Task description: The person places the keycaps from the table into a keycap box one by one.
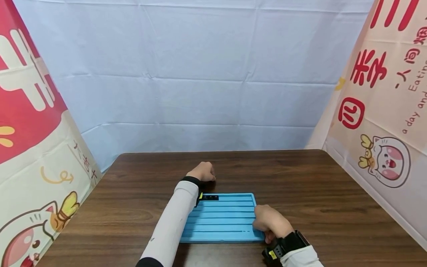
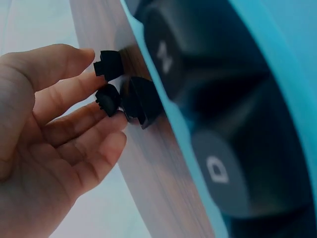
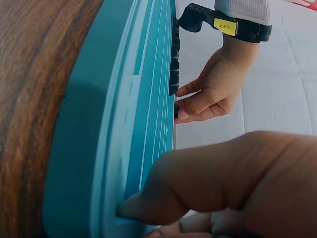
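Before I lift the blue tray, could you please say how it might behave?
The blue tray probably stays stiff, given its straight edges and ridged base. It looks shallow, so likely light. If tilted, the black keycaps at its far edge may slide.

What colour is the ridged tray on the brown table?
The ridged tray is light blue; the head view shows it best.
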`<state>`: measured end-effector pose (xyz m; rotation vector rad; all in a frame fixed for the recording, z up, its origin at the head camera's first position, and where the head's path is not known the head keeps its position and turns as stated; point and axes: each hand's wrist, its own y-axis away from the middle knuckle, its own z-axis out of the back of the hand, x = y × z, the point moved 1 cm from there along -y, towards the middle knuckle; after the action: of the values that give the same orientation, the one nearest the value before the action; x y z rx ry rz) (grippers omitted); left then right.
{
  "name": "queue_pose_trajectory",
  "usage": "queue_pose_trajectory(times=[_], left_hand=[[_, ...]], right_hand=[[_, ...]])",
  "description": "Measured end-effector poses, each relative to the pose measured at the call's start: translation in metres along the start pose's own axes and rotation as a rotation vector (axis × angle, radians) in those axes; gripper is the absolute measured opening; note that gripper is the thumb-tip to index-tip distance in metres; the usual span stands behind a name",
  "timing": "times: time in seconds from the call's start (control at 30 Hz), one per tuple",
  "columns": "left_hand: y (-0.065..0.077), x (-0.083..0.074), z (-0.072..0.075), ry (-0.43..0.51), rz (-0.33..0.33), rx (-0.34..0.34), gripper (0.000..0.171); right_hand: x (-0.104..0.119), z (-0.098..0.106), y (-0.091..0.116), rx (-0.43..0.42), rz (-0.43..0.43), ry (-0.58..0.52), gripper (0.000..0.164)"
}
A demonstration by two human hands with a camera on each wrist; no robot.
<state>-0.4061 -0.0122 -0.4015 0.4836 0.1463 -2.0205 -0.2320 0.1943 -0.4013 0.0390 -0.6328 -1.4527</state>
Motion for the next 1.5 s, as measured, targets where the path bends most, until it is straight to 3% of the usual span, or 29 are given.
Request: queue_pose_trajectory(times=[0.2, 0.27, 0.4, 0.53, 0.87, 1.5], left_hand=[[0.000, 0.004, 0.001, 0.017, -0.010, -0.005, 0.040], [0.001, 0.005, 0.002, 0.031, -0.010, -0.011, 0.038], [0.006, 0.006, 0.003, 0.038, -0.004, -0.026, 0.018], [0.007, 0.007, 0.003, 0.045, -0.018, -0.018, 0.014], [0.011, 0.012, 0.006, 0.062, -0.060, -0.013, 0.018], [0.017, 0.018, 0.007, 0.048, -0.021, 0.001, 0.019]], right_hand=[[0.001, 0.001, 0.000, 0.004, -0.009, -0.007, 0.024], [0.001, 0.001, 0.000, 0.005, -0.008, -0.009, 0.023], [0.001, 0.001, 0.001, 0.008, -0.010, -0.013, 0.022], [0.001, 0.001, 0.001, 0.008, -0.015, -0.023, 0.018], [0.002, 0.002, 0.002, -0.005, -0.011, -0.019, 0.013], [0.001, 0.001, 0.003, -0.002, 0.007, -0.020, 0.017]])
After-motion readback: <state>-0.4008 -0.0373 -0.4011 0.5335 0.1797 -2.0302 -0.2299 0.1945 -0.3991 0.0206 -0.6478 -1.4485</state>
